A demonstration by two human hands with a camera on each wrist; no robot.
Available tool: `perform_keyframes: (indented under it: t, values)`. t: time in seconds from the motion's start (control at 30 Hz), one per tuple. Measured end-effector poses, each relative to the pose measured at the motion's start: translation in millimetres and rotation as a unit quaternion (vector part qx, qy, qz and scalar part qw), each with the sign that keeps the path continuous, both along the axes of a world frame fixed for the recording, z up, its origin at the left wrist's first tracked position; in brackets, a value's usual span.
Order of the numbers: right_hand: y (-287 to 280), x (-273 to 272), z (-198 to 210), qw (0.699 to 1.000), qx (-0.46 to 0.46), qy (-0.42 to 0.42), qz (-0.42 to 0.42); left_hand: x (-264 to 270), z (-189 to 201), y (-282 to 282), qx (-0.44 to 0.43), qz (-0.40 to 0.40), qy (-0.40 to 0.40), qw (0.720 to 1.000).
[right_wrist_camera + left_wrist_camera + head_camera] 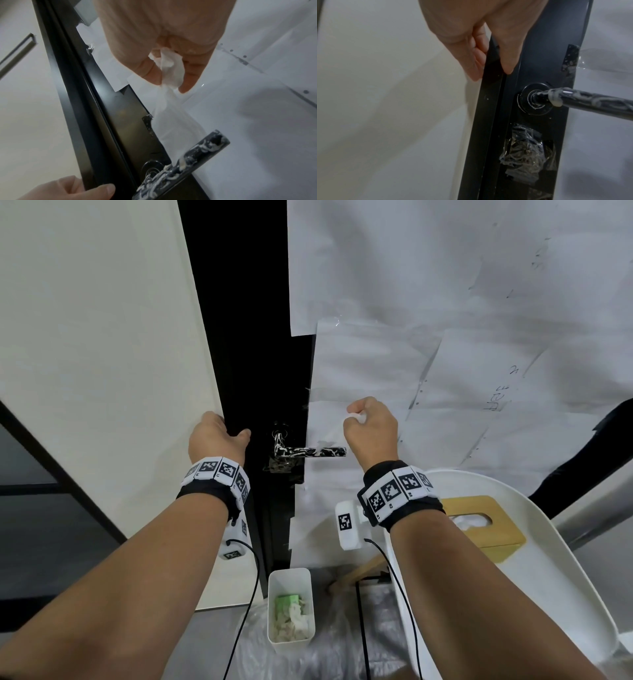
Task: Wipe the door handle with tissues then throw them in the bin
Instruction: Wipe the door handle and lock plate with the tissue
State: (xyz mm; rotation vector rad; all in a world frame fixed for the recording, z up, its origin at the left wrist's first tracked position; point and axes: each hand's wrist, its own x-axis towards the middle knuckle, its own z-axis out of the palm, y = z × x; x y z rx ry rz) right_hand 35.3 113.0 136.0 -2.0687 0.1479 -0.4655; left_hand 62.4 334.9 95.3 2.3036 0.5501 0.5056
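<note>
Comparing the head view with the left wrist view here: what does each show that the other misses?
Only the head view shows the right hand pinching a tissue, the bin on the floor with used tissues in it, and the tissue box.

Only the left wrist view shows the crumpled clear tape below the handle's round base up close.

Both show the left hand gripping the door edge and the smeared door handle.

Both my forearms reach forward: my left hand (215,436) curls around an edge, my right hand (371,428) pinches shut, raised.
</note>
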Motion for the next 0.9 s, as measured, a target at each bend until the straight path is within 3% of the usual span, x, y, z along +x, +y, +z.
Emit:
perform_keyframes:
  t: [0.2, 0.47, 0.9]
  values:
    - [-4, 2, 0, 0.998, -0.033, -0.048, -0.021, 3, -5, 0, 0.009, -0.027, -0.019, 0.999]
    - [5, 16, -56, 0.966, -0.249, 0.022, 0.062, 4, -6, 6, 0.063, -0.041, -0.002, 0.997]
    - [-3, 24, -68, 0.959, -0.275, 0.038, 0.059, 0, -3, 4, 0.078, -0.039, 0.017, 0.996]
